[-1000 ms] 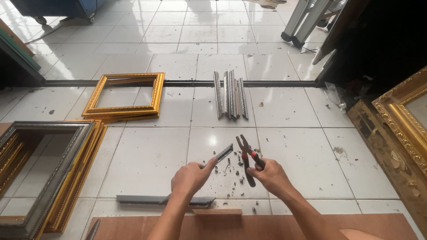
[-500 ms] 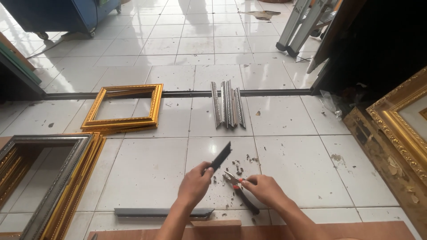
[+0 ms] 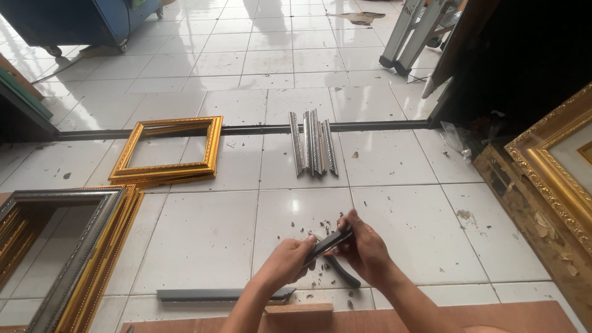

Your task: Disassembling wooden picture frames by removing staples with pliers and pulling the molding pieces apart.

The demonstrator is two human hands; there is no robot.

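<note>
— What are your hands doing right now?

— My left hand (image 3: 290, 262) and right hand (image 3: 364, 246) are both closing on a short dark moulding strip (image 3: 330, 242), fingers curled tight around its two ends. I'm holding it just above the white tiled floor (image 3: 203, 234), near the front edge.

— Which way is it pointing?

— Its long axis is slanting, low end toward my left, high end up and to the right.

— Anything else in your grip?

— Pliers (image 3: 342, 271) with dark handles are sticking out below my right hand; I can't tell whether I'm gripping them or they're lying on the tile.

— And around you?

— Small chips are scattering under my hands. A flat grey strip (image 3: 216, 295) is lying by the wooden board (image 3: 370, 317). Ribbed silver strips (image 3: 313, 150) are lying side by side further out, beside a gold frame (image 3: 169, 150). Beaded frames (image 3: 68, 246) are stacking at the left edge, and an ornate carved gold frame (image 3: 555, 166) at the right.
</note>
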